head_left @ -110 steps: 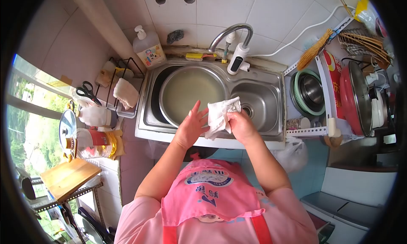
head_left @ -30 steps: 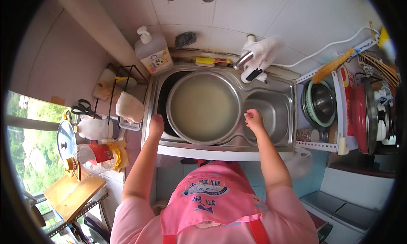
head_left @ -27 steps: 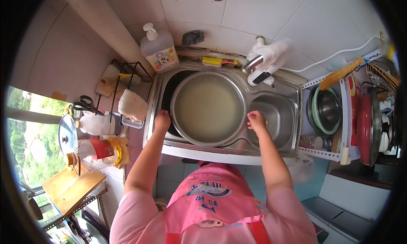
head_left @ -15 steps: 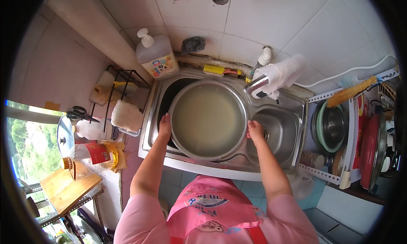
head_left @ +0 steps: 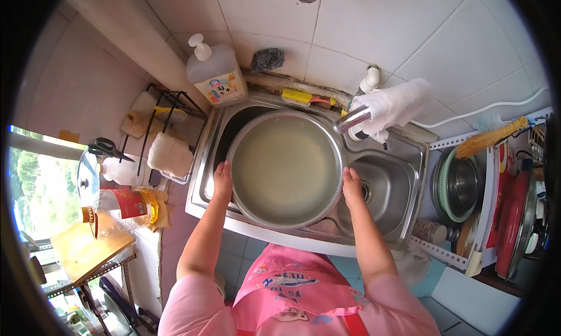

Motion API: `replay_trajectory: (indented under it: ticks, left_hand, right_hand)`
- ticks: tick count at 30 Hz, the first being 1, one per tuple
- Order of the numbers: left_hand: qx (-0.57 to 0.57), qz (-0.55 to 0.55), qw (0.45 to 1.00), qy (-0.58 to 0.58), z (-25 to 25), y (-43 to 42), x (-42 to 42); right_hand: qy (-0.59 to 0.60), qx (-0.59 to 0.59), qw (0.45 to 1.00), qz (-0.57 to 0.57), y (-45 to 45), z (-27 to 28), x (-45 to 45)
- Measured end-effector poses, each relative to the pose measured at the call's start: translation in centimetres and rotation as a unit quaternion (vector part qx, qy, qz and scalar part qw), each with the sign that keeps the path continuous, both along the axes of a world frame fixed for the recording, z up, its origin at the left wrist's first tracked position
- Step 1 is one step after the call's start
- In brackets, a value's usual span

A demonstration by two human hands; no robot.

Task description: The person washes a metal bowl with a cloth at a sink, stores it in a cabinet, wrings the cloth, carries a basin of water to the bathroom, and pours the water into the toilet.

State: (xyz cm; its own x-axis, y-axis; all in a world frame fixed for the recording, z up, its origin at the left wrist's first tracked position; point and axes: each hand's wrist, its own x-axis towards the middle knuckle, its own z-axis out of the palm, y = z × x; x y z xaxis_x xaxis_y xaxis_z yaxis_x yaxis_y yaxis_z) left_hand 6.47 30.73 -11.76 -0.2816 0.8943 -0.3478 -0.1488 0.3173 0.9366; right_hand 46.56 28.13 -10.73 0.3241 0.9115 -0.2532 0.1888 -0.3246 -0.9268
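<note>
Your left hand [head_left: 222, 183] is clamped on the left side of the big metal bowl [head_left: 286, 224], and your right hand [head_left: 352, 186] is clamped on its right side, so the bowl sits squarely between them. It holds cloudy, pale liquid [head_left: 285, 166] and is over the left part of the sink [head_left: 383, 187] (whether its bottom rests on anything, you cannot tell from this angle). Just beyond the bowl, to its right, the tap [head_left: 352, 118] points its spout toward the bowl, with a white cloth [head_left: 398, 104] draped over it. Directly behind the bowl lies a yellow brush [head_left: 297, 96], and behind it to the left stands a soap bottle [head_left: 217, 76]. Left of the bowl you have a pale sponge [head_left: 169, 153], with an oil jug [head_left: 125, 210] farther out. Well to the bowl's right are stacked bowls [head_left: 463, 187]. Your pink apron [head_left: 292, 289] is on the bowl's near side.
</note>
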Motion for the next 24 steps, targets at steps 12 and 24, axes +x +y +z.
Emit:
replay_trajectory:
  ticks: [12, 24]
  left_hand:
    - [0.024, 0.008, 0.998, -0.056, 9.9, -8.4, 0.2]
    - [0.046, -0.111, 0.993, -0.002, 18.2, -19.0, -0.9]
  right_hand:
    - [0.137, 0.086, 0.984, -0.079, -7.2, 8.0, -1.7]
    - [0.214, 0.13, 0.938, -0.241, -27.7, 14.4, -5.8]
